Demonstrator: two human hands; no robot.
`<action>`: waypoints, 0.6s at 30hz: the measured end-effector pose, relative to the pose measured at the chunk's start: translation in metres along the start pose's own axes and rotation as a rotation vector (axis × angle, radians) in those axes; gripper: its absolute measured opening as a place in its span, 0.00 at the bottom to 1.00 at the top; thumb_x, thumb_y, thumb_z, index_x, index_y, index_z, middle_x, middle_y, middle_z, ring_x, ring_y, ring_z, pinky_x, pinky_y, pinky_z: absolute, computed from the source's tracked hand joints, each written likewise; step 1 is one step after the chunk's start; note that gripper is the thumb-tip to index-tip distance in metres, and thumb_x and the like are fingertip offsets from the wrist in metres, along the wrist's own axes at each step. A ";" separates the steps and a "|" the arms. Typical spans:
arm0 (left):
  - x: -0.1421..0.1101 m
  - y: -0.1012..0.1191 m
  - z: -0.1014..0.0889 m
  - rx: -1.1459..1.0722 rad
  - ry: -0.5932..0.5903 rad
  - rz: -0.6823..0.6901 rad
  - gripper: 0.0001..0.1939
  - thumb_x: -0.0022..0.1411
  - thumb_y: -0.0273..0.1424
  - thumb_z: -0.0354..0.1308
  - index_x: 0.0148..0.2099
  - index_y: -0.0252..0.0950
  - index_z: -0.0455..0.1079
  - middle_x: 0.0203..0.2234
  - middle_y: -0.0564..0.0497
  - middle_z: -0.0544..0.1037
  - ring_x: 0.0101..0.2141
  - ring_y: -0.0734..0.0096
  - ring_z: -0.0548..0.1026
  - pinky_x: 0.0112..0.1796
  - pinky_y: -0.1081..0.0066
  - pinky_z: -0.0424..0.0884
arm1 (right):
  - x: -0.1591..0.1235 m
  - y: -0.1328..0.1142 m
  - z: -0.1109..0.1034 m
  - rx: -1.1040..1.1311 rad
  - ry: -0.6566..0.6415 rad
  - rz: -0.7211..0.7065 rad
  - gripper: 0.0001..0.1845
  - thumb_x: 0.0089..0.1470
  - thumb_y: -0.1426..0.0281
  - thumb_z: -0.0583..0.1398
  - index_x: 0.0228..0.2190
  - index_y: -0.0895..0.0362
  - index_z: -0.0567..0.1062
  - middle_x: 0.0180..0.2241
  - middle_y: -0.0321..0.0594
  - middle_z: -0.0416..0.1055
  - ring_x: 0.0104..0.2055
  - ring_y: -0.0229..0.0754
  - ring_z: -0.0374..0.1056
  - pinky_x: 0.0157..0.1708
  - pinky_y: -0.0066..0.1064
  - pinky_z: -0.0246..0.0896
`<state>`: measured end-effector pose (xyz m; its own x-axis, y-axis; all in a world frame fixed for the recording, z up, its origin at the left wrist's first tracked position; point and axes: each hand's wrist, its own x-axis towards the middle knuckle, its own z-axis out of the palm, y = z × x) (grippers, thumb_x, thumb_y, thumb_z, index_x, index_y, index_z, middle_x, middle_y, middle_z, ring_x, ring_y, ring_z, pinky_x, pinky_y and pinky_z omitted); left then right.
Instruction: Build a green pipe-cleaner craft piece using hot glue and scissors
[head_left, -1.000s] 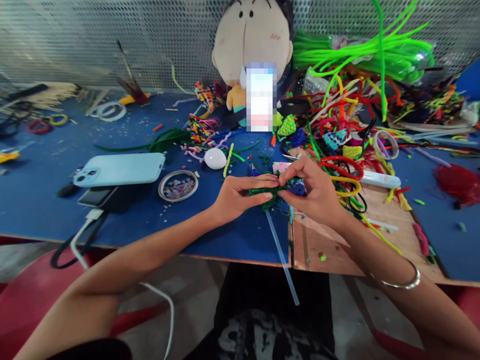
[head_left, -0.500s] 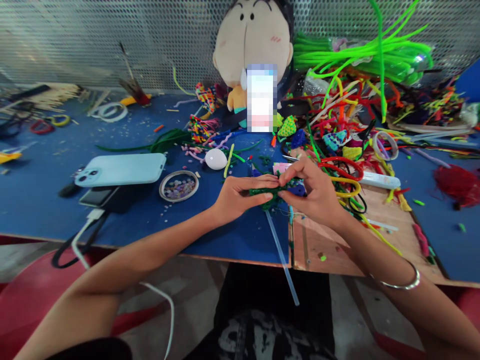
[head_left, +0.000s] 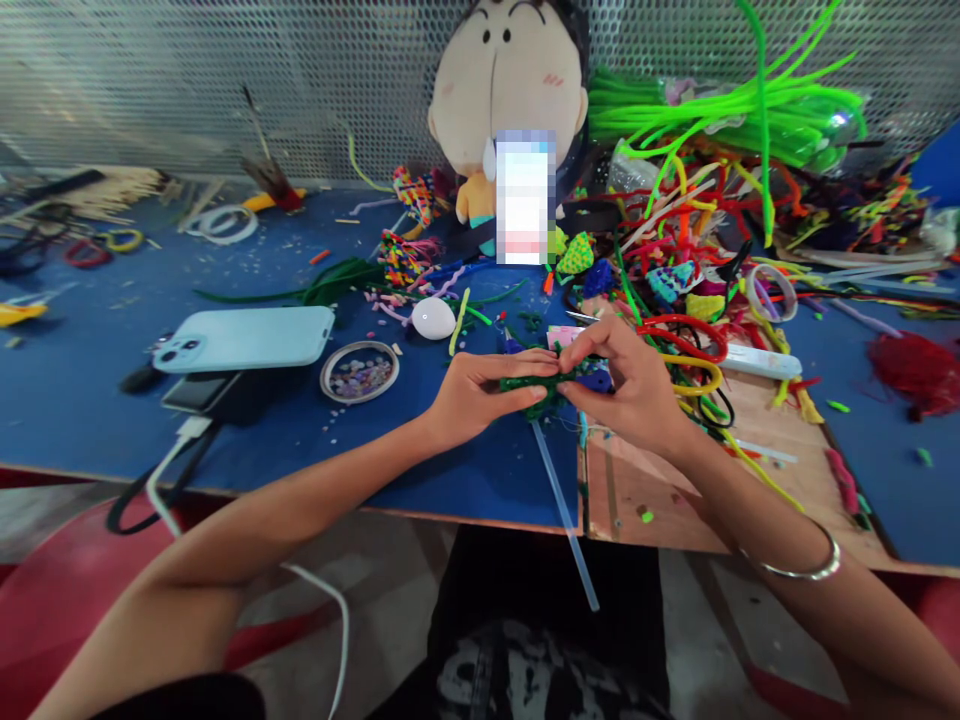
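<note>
Between its fingers and thumb, my left hand [head_left: 480, 390] pinches a dark green fuzzy strip [head_left: 521, 382] that looks like pipe cleaner. The fingertips of my right hand [head_left: 619, 380] are closed on the right end of this strip, touching the left fingertips. Below and behind the strip lies a dark blue object [head_left: 598, 382], partly covered by my right hand. Green fuzzy scraps are scattered around it. A translucent glue stick [head_left: 566, 515] runs from under the hands out over the table's front edge.
To the left are a light blue phone [head_left: 244, 338], a round dish of beads [head_left: 360, 373] and a white egg-shaped object [head_left: 433, 318]. Coloured pipe cleaners [head_left: 690, 200] pile up at right. A plush doll [head_left: 510, 80] with a lit, blurred screen [head_left: 525, 195] stands behind.
Both hands keep nearly the same place and grip on the green strip. The whole scene has shifted very slightly right in the view.
</note>
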<state>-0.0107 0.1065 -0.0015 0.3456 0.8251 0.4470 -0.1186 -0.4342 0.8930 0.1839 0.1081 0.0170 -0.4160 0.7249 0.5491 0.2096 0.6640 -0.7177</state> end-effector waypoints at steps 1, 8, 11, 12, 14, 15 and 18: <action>0.000 0.000 0.000 -0.001 0.001 0.006 0.14 0.52 0.23 0.67 0.42 0.42 0.79 0.40 0.52 0.82 0.46 0.64 0.80 0.53 0.63 0.75 | 0.000 0.000 0.000 -0.005 0.000 -0.001 0.13 0.46 0.81 0.60 0.32 0.53 0.66 0.31 0.31 0.68 0.35 0.35 0.67 0.39 0.31 0.65; 0.000 -0.001 0.001 -0.001 0.001 0.015 0.15 0.52 0.22 0.67 0.42 0.43 0.79 0.40 0.53 0.82 0.46 0.65 0.80 0.53 0.65 0.75 | 0.001 -0.001 0.001 -0.015 0.001 0.007 0.13 0.46 0.80 0.60 0.32 0.53 0.66 0.31 0.31 0.68 0.34 0.36 0.67 0.38 0.32 0.64; 0.000 -0.001 0.000 0.005 0.006 0.005 0.13 0.52 0.24 0.67 0.41 0.42 0.79 0.40 0.52 0.82 0.46 0.64 0.80 0.54 0.63 0.75 | 0.000 -0.001 0.000 -0.016 0.003 0.001 0.13 0.46 0.80 0.60 0.32 0.53 0.66 0.31 0.31 0.68 0.35 0.35 0.67 0.38 0.32 0.64; 0.000 -0.001 0.000 0.007 0.008 -0.001 0.13 0.52 0.24 0.67 0.41 0.41 0.79 0.40 0.51 0.82 0.46 0.63 0.80 0.54 0.63 0.75 | 0.000 -0.001 0.000 -0.015 0.003 0.000 0.13 0.46 0.80 0.60 0.32 0.53 0.66 0.31 0.31 0.68 0.35 0.35 0.67 0.38 0.32 0.64; 0.000 -0.001 0.000 0.006 0.011 -0.007 0.13 0.52 0.24 0.67 0.41 0.41 0.79 0.40 0.51 0.82 0.46 0.63 0.80 0.54 0.62 0.75 | 0.000 0.000 0.000 -0.016 0.002 -0.002 0.13 0.46 0.80 0.60 0.32 0.53 0.66 0.31 0.31 0.68 0.35 0.35 0.67 0.38 0.32 0.64; 0.000 -0.001 0.000 0.005 0.010 -0.005 0.13 0.52 0.24 0.67 0.41 0.42 0.79 0.40 0.52 0.82 0.46 0.63 0.80 0.54 0.62 0.75 | 0.000 0.000 0.000 -0.017 0.000 -0.001 0.13 0.46 0.80 0.60 0.32 0.53 0.66 0.31 0.31 0.68 0.35 0.35 0.67 0.38 0.32 0.64; 0.000 -0.001 0.000 -0.003 -0.003 0.013 0.15 0.52 0.23 0.66 0.42 0.43 0.79 0.40 0.53 0.82 0.46 0.64 0.80 0.54 0.64 0.75 | 0.000 0.000 0.000 -0.019 -0.001 0.001 0.13 0.46 0.80 0.60 0.32 0.53 0.66 0.31 0.31 0.68 0.35 0.35 0.67 0.37 0.31 0.64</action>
<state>-0.0104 0.1068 -0.0022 0.3469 0.8184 0.4581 -0.1260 -0.4433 0.8875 0.1838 0.1085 0.0173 -0.4163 0.7252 0.5484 0.2264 0.6668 -0.7100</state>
